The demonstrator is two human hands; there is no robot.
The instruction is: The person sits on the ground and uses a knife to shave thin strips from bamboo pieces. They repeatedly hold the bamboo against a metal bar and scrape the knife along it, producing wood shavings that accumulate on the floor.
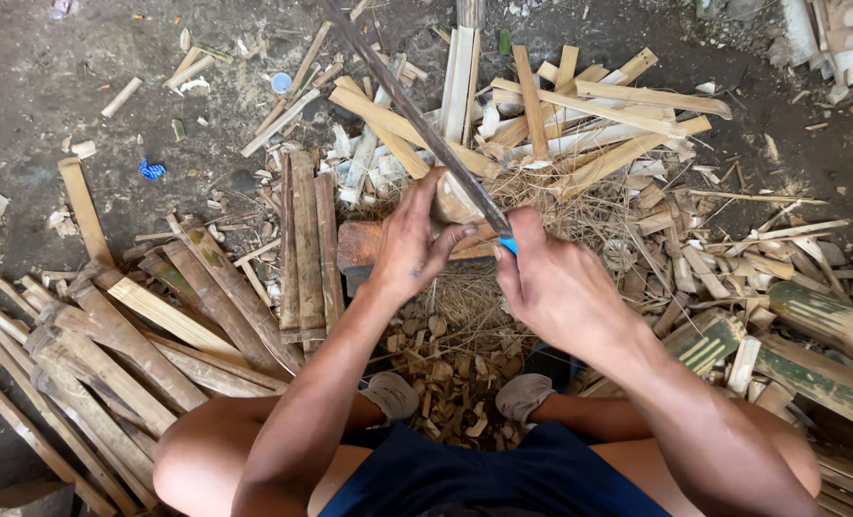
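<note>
Bamboo slats (307, 244) crowd left, split strips (580, 115) ahead; bare ground (34, 86) open far left.

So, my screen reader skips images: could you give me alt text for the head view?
Seen from above, a seated person's left hand steadies a short bamboo piece while the right hand holds a long blade against it. Split bamboo strips and chips litter the dirt ground.

The person wears dark navy shorts (484, 474) and pale grey shoes (391, 394), with arms and legs bare.
</note>
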